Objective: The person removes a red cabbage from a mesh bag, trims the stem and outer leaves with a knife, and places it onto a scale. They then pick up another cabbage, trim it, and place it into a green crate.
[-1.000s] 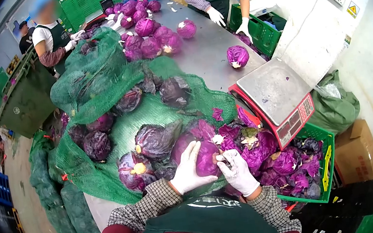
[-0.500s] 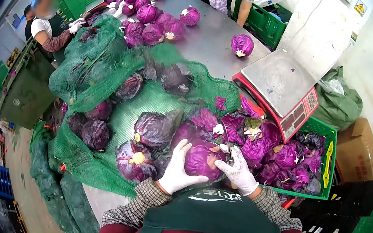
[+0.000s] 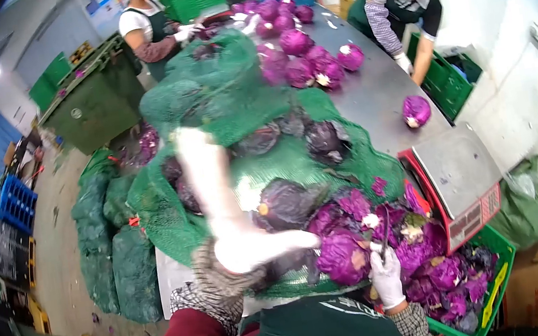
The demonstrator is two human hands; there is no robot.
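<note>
My left hand (image 3: 246, 247), in a white glove, is lifted over the green mesh net (image 3: 208, 125). It is smeared by motion, with thumb and fingers spread wide apart and nothing visible between them. My right hand (image 3: 388, 278), also gloved, is closed around a knife (image 3: 384, 234) whose dark thin blade points up. A peeled red cabbage (image 3: 342, 257) lies just left of that hand, on the net. Behind it are loose purple leaves (image 3: 353, 204) and a dark unpeeled cabbage (image 3: 284, 203). My left hand partly hides other cabbages.
A red scale (image 3: 459, 172) stands at the right, above a green crate (image 3: 501, 252) of purple leaves. Peeled cabbages (image 3: 296, 42) are piled farther up the metal table (image 3: 375, 94). Two co-workers stand at the far end. Filled green sacks (image 3: 134, 273) sit on the floor.
My left hand has let go of the peeled cabbage and swung up and left. My right hand keeps the knife beside the cabbage. The view has turned left.
</note>
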